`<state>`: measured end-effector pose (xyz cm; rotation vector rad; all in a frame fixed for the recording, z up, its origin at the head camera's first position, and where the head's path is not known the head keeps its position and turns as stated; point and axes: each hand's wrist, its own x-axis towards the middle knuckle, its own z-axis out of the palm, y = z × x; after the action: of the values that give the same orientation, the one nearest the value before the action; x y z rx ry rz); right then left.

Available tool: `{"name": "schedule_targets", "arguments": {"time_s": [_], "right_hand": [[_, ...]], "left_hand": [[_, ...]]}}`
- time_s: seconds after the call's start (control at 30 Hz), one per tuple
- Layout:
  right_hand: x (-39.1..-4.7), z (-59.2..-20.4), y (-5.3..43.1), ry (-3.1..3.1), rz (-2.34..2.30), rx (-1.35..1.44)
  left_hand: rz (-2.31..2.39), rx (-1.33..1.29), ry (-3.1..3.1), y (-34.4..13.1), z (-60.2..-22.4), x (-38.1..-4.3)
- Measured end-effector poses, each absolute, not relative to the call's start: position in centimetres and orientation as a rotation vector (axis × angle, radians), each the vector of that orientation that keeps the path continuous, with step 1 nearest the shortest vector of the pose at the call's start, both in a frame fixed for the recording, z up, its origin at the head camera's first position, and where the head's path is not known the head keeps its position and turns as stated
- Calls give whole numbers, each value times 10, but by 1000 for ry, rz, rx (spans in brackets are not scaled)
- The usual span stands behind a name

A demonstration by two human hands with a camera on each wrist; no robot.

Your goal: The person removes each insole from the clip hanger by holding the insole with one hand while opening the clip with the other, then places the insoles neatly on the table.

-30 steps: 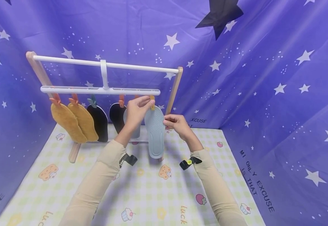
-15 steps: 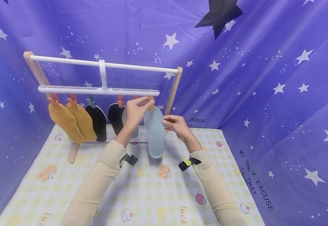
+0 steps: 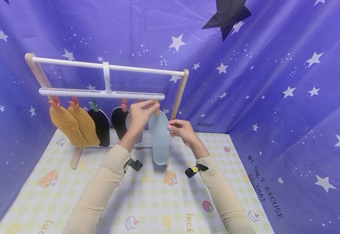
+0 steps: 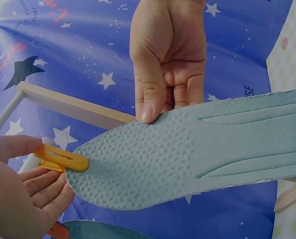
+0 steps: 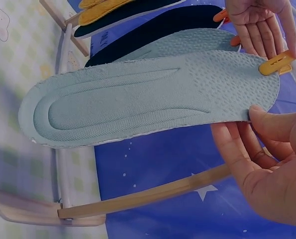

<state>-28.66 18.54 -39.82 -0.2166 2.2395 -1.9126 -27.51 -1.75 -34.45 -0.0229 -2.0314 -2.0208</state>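
Observation:
A pale blue insole (image 3: 160,139) hangs upright below the right end of a white hanger (image 3: 129,94). At its toe end sits a yellow clip (image 4: 63,158), its jaws over the insole's edge. My left hand (image 3: 140,115) pinches the clip's tail between thumb and fingers. My right hand (image 3: 184,130) pinches the insole's right edge near the toe, thumb on the front face and fingers behind, as the right wrist view shows. Behind my left hand hangs a second pale blue insole (image 5: 187,42), partly hidden, beside a black one (image 3: 119,120).
Two mustard fuzzy insoles (image 3: 67,126) and another black insole (image 3: 99,128) hang at the left from orange and green clips. The hanger hooks on the white top rail (image 3: 70,62) of a wooden-legged rack. A checked cloth (image 3: 146,201) covers the table; a purple starry curtain (image 3: 275,97) stands behind.
Both hands keep their grips on the clip and the insole. The hanger and insole shift very slightly left in view.

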Motion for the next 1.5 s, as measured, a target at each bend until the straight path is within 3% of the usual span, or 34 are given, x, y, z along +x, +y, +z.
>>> {"name": "schedule_targets", "arguments": {"time_s": [1.5], "right_hand": [[-287, -405, 187, 2186, -1978, -195]], "left_hand": [[-2075, 25, -1994, -15, -340, -275]]}}
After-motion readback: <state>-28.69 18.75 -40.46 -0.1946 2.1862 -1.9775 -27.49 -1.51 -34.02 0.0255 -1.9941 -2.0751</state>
